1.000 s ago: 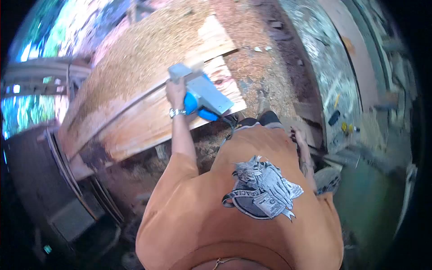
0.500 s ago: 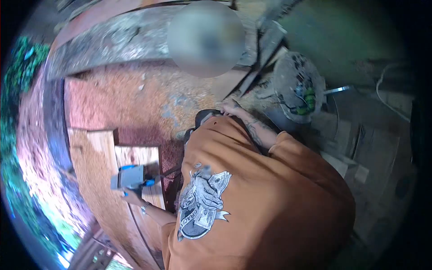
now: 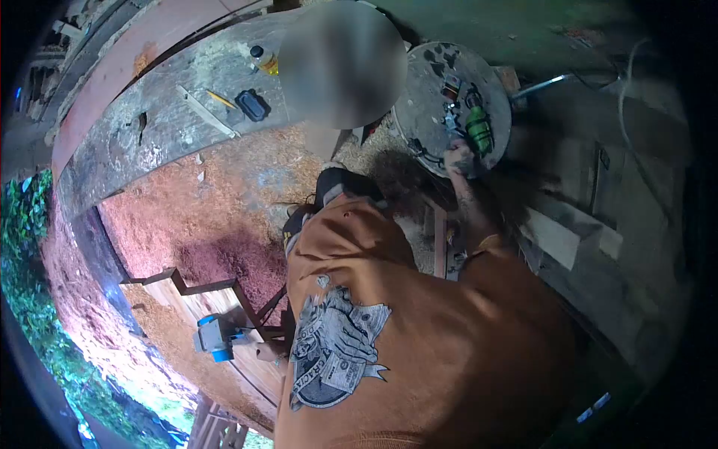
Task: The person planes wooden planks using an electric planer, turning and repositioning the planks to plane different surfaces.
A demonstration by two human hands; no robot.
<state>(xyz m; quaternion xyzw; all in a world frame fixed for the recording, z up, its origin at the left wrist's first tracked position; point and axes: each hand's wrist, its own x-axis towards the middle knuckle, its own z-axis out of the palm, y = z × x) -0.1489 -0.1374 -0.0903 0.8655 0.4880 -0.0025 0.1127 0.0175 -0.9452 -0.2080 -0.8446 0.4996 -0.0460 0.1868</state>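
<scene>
My right hand is over the near edge of a round, stained stool top. Its fingers are blurred, close to small metal pieces and a green cylindrical object. Whether it grips anything I cannot tell. On the left, my left hand lies on the wooden board, partly hidden by my sleeve, with fingers stretched out. Just beyond it a grey and blue power tool sits on the boards, apart from the hand.
A long worn plank holds a black case, a yellow pencil, a pale strip and a bottle of yellow liquid. Sawdust covers the ground. Wood pieces lie at right, near a pale cable.
My right hand has moved from my lap onto the stool top. My left hand has let go of the power tool and drawn back. The view has shifted, showing more of the plank.
</scene>
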